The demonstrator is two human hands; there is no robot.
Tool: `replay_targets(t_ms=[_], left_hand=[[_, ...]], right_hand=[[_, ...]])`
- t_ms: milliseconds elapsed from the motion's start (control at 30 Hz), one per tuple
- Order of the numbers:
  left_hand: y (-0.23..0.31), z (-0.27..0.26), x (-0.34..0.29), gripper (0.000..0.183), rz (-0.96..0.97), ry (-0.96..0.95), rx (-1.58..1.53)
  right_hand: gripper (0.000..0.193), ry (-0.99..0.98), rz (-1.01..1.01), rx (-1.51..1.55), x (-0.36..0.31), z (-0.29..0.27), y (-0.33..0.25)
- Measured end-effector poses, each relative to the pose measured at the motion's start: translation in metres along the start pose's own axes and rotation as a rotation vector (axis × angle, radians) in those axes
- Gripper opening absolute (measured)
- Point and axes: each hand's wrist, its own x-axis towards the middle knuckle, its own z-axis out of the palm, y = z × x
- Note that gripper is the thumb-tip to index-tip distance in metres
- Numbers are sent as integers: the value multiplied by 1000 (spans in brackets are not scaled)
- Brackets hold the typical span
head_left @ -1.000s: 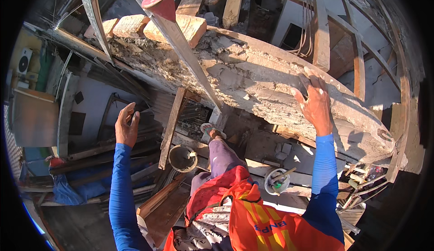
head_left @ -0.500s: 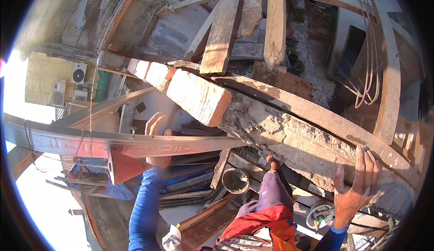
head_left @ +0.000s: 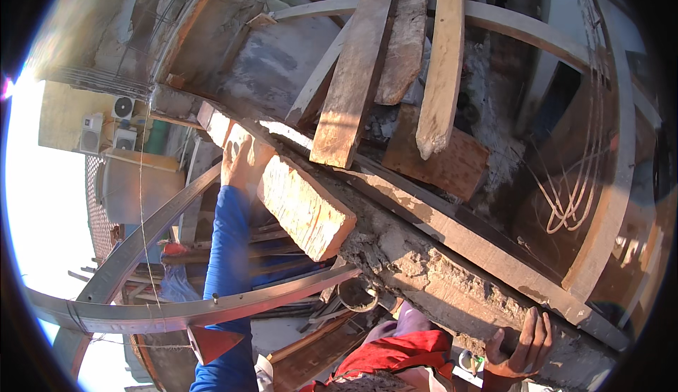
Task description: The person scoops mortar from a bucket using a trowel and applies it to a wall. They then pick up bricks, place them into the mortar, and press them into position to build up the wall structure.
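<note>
My left hand [head_left: 240,157], at the end of a blue sleeve, lies against an orange brick [head_left: 263,153] in a row along a rough wall top. Its fingers are stretched over the brick, slightly blurred. The nearest brick [head_left: 305,208] in the row is long, sunlit and rough-faced. Farther up the row sits another brick [head_left: 218,128], beyond my fingers. Down at the right, my right hand [head_left: 524,349] rests on the mortar-covered wall top [head_left: 441,272], thumb and fingers apart, nothing in it.
Metal channels [head_left: 183,316] cross at lower left, with a red triangular piece [head_left: 213,344] hanging. Timber beams [head_left: 360,74] jut over the wall from the far side. A plank [head_left: 452,226] runs beside it. A bucket [head_left: 357,296] stands below. Bent rods [head_left: 571,194] hang at right.
My left hand has moved up from beside the metal channel onto the bricks. The view has shifted, so the channel and my right hand now appear lower. My right hand stays on the wall.
</note>
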Motion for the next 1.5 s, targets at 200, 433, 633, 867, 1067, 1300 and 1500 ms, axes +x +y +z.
replay_targets(t_ms=[200,433,633,867,1067,1300,1500], left_hand=[[17,6,16,78,-77,44,-6],[6,3,23,85,-114,79,23],[7,-1,20,80,-106,25,-78],[19,5,10,82,-100,128,-54],[3,1,15,100,-120,66,-131],[-2,-1,24,104,-103,130,99],[-5,-18,115,113,-113,166,330]], right_hand=[[55,-45,-198,21,7,-7,16],[44,-28,72,133,18,-10,-4],[44,-86,88,127,24,-16,-9],[44,-57,92,149,25,-17,-11],[42,-37,107,134,23,-12,-15],[40,-10,98,96,15,-18,-15],[42,32,171,180,13,-9,-17]])
